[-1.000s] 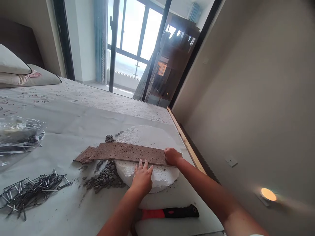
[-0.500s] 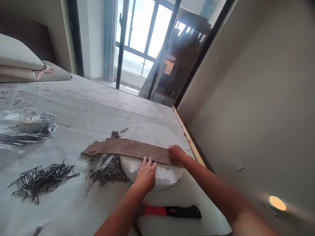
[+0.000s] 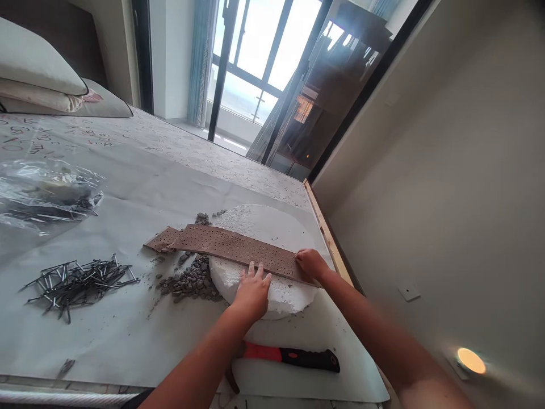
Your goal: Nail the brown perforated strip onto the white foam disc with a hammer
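Observation:
A brown strip of board, dotted with small holes, lies across a round white foam block. My left hand rests with spread fingers on the board's near edge and the foam. At the board's right end, my right hand is closed in a pinch close to the surface; whatever sits between its fingertips is too small to make out. Grey crumbled rubble is heaped under and beside the board's left part. Nearer to me lies a hammer with a red and black handle, its head partly hidden by my left forearm.
A loose pile of nails lies on the white sheet at left. Behind it is a clear plastic bag with dark contents. A wooden rail runs along the right edge beside the wall. Pillows are stacked far left.
My view has tilted, so the sheet's near edge now shows. My right hand has turned slightly at the board's end and its pinched fingertips show more. My left hand stays in place.

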A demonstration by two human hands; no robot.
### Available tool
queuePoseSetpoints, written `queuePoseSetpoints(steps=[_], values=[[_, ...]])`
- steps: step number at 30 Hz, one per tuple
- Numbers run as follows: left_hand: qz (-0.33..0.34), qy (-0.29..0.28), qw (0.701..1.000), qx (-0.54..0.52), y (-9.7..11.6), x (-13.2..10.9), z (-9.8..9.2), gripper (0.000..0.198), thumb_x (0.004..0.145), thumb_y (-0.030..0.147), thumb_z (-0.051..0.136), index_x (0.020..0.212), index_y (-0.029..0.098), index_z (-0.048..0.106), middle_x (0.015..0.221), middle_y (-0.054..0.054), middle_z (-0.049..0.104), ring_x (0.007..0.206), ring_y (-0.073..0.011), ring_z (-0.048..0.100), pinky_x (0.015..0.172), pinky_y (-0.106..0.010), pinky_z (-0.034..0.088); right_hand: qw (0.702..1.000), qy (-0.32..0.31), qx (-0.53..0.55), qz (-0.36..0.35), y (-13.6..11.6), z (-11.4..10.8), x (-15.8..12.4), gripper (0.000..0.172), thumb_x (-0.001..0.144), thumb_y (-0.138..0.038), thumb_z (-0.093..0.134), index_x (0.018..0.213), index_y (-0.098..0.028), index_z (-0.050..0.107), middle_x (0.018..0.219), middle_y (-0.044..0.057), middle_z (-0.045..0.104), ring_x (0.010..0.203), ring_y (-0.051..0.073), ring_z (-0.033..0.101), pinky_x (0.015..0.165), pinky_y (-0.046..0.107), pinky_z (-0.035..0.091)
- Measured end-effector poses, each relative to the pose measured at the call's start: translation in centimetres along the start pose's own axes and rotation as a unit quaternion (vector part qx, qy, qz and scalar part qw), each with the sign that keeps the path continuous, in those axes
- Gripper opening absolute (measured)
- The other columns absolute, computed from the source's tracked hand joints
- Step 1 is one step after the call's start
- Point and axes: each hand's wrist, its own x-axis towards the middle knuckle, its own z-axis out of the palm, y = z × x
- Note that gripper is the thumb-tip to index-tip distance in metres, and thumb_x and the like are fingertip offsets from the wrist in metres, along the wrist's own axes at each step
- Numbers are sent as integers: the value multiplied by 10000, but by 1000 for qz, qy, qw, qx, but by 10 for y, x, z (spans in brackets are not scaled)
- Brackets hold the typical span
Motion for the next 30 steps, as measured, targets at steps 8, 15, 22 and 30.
queuePoseSetpoints(steps=[8, 15, 22, 30], values=[[5, 5, 1000, -13, 0, 0, 2, 643, 707, 145, 489, 1346, 164, 423, 1499, -153, 223, 1382, -357, 120, 1088, -541, 169, 999, -15, -28, -19, -4, 2, 1, 265, 828, -41, 427, 878, -101, 680, 963, 139, 662, 842, 168, 628, 749, 236, 419], [3, 7, 999, -31, 0, 1, 2, 655, 698, 135, 488, 1349, 160, 418, 1500, -152, 219, 1386, -353, 105, 1091, -548, 149, 997, -32, -60, -32, -10, -4, -2, 272, 783, 18, 434, 895, -88, 659, 960, 155, 653, 842, 181, 637, 717, 237, 436], [1, 7, 1000, -18, 1, 2, 2, 633, 731, 149, 463, 1361, 161, 404, 1509, -140, 198, 1387, -353, 96, 1089, -548, 150, 995, -38, -76, -44, -14, 0, 1, 235, 761, -6, 466, 874, -71, 662, 935, 168, 653, 839, 209, 634, 721, 261, 453], [-4, 10, 1000, -9, 2, 2, 2, 630, 723, 177, 478, 1350, 167, 418, 1503, -130, 224, 1386, -344, 119, 1095, -525, 152, 997, -26, -71, -23, -17, 2, -1, 270, 780, -4, 433, 920, -76, 653, 960, 179, 647, 843, 214, 635, 698, 269, 458]])
